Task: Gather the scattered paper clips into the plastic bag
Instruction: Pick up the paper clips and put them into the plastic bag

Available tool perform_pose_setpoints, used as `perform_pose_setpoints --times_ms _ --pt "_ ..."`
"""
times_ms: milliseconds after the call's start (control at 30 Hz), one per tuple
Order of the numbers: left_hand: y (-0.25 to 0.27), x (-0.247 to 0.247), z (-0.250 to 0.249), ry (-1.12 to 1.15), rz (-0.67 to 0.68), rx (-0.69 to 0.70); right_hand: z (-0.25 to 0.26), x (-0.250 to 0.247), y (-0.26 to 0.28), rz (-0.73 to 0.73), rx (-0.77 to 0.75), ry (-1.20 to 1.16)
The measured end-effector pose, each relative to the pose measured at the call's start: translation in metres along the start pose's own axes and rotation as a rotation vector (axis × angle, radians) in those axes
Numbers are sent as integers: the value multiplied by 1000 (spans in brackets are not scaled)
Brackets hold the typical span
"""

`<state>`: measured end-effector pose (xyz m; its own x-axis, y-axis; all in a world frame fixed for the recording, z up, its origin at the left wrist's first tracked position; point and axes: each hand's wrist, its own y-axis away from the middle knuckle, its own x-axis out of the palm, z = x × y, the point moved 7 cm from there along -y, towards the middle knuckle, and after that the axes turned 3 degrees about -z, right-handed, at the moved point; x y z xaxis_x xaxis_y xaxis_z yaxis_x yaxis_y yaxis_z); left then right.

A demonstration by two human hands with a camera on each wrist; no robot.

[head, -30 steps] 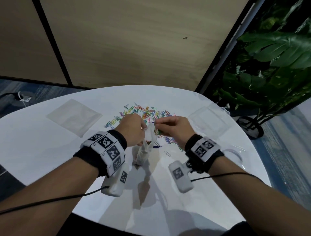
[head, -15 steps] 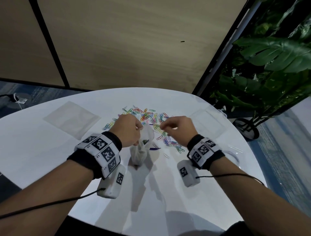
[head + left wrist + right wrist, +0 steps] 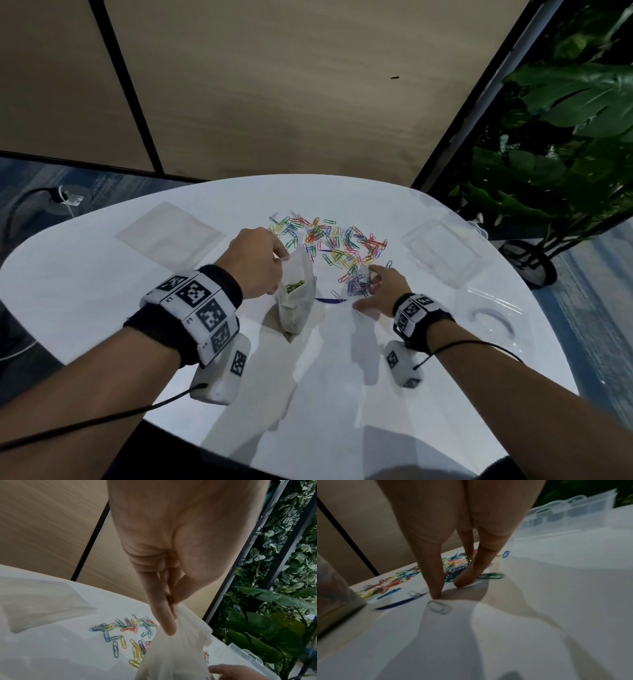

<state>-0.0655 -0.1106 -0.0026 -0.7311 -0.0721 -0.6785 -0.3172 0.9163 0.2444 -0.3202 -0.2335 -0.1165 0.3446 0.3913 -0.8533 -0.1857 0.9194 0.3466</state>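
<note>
Several coloured paper clips lie scattered at the far middle of the white table. My left hand pinches the top edge of a clear plastic bag, which hangs upright with a few clips inside. The left wrist view shows the thumb and fingers clamped on the bag. My right hand is down on the table to the right of the bag. Its straight fingers are spread around a small cluster of clips. In the right wrist view the fingertips touch the table beside a grey clip and a green clip.
A flat clear bag lies at the far left of the table. A clear plastic box stands at the far right, with a clear lid nearer me. A dark blue strip lies between my hands. A large plant stands beyond the table's right edge.
My right hand has left the bag's mouth and dropped right and down onto the clips on the table. The left hand still holds the bag up.
</note>
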Motion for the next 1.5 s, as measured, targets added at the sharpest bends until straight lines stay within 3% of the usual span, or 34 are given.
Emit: perform_pose_setpoints --times_ms 167,367,500,633,733,833,900,1000,1133,1267,1333,1433,1500 --pt "1 1 -1 -7 3 12 26 9 -19 -94 28 -129" --pt "-1 4 -4 -24 14 39 52 14 -32 7 -184 277" --pt "-1 6 -5 -32 16 33 69 13 -24 -109 -338 354" --pt "-1 7 -8 -26 18 22 60 3 -23 -112 -275 363" --pt "0 8 -10 -24 24 28 32 -13 -29 -112 -64 102" --pt "0 10 -12 -27 31 34 0 -17 -27 -35 217 -490" --pt "1 10 -12 -30 35 33 -1 -16 -17 44 303 -914" --pt "1 9 -14 -34 38 35 34 -28 4 203 184 -1211" --pt "2 10 -15 -24 37 45 92 -46 40 441 9 -1365" --pt "2 12 -17 -1 44 55 135 -39 77 589 -112 -1315" --pt "3 12 -18 6 59 58 144 -27 85 586 -131 -1213" --pt "3 11 -17 26 48 42 141 -18 80 411 -165 -981" --pt "3 11 -17 53 47 31 138 -22 76 220 -264 -682"
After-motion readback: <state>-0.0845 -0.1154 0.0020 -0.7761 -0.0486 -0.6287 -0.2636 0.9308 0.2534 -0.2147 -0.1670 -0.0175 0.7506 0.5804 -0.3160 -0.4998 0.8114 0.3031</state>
